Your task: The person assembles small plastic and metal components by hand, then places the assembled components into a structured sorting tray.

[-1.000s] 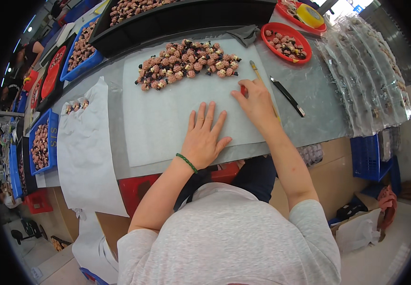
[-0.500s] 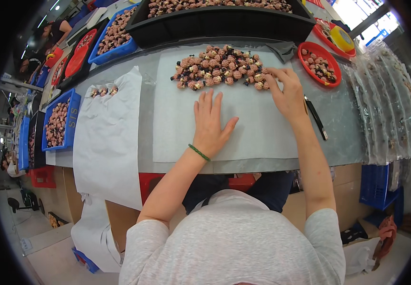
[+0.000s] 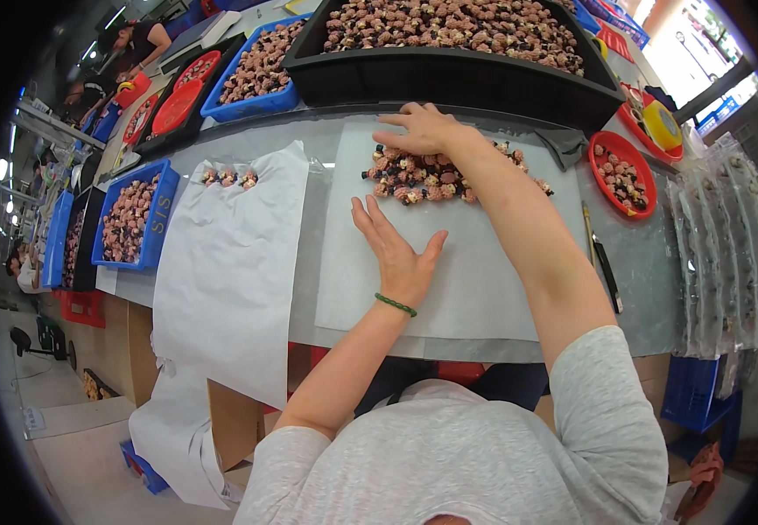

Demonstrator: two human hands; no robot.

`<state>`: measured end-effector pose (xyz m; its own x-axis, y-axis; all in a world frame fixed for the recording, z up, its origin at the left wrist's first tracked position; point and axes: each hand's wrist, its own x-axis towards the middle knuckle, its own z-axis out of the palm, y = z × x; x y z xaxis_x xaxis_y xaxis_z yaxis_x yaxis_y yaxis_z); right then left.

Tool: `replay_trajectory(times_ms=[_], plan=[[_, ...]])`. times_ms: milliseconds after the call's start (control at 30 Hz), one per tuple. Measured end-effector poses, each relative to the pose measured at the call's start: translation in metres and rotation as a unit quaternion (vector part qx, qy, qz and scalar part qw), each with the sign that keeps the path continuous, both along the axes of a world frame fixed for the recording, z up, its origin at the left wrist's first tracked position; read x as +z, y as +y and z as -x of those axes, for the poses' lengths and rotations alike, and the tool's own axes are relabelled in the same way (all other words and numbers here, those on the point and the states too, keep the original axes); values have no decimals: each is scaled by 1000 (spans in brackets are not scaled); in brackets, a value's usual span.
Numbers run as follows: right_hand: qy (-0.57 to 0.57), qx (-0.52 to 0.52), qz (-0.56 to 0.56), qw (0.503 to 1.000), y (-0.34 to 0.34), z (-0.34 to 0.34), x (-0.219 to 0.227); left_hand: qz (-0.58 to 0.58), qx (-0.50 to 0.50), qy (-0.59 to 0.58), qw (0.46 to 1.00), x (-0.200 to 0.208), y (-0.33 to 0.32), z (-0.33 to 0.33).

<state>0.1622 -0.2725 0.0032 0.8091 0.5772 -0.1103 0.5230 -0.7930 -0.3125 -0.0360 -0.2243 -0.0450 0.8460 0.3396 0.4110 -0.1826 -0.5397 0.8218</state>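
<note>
A pile of small knobby pink pieces [image 3: 423, 182] with dark and cream parts lies on a white sheet [image 3: 475, 293] on the bench. My right hand [image 3: 427, 133] reaches over the far left part of the pile, fingers stretched out and apart, and covers some of the pieces. Whether its fingertips touch them cannot be made out. Just short of the pile's near edge is my left hand [image 3: 401, 261], open, with fingers and thumb spread and nothing in it. A green bracelet [image 3: 396, 304] circles the left wrist.
A black tray [image 3: 458, 83] full of such pieces stands behind the pile. To the right are a red bowl [image 3: 633, 150], black tweezers [image 3: 608, 276] and stacked clear plastic trays [image 3: 725, 254]. White paper [image 3: 226, 280] and blue bins [image 3: 156, 219] lie left.
My right hand has moved from the pile's right end across to its far left part, and its fingers have spread. The left hand stays near the pile. The whole view has shifted.
</note>
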Motion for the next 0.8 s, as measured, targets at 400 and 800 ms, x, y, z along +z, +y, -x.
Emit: replay_trajectory(times_ms=[400,800], plan=[[7,122,-66,990,-33,68,12,-31,26,25,999,1,5,-1],[-145,-16,-152,978,-89,42,20,-102,-70,2,992,1,3,-3]])
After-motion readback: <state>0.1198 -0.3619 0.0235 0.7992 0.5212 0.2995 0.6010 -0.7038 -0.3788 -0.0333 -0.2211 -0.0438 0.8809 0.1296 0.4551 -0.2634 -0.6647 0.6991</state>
